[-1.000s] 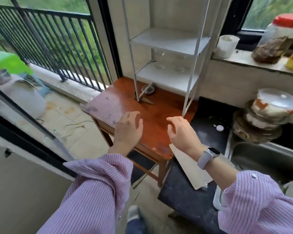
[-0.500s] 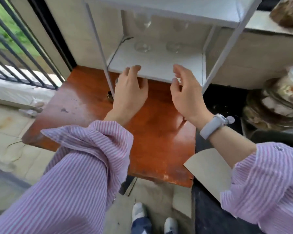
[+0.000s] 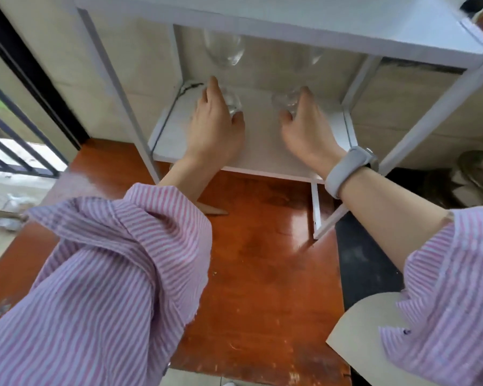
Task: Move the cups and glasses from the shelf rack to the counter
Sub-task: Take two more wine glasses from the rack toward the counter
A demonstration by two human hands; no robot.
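Note:
Two clear stemmed glasses stand on the lower shelf [image 3: 262,147] of the white rack. The left glass [image 3: 224,50] has its foot under my left hand [image 3: 215,129], whose thumb and fingers curl around it. My right hand [image 3: 304,129], with a grey watch on the wrist, wraps its thumb and fingers around the foot of the right glass [image 3: 286,100]. The right glass's bowl is faint against the wall. Both glasses rest upright on the shelf.
The rack stands on a red-brown wooden table [image 3: 262,260], and its upper shelf [image 3: 346,20] hangs low over the glasses. The dark counter [image 3: 368,260] lies to the right with a pale sheet [image 3: 357,338] on it. Stacked dishes [image 3: 474,174] sit far right, and a railing [image 3: 11,146] runs on the left.
I have leaned in close to the rack. Both hands went from above the table, past the shelf's front edge, deep onto the lower shelf and closed around the feet of the glasses.

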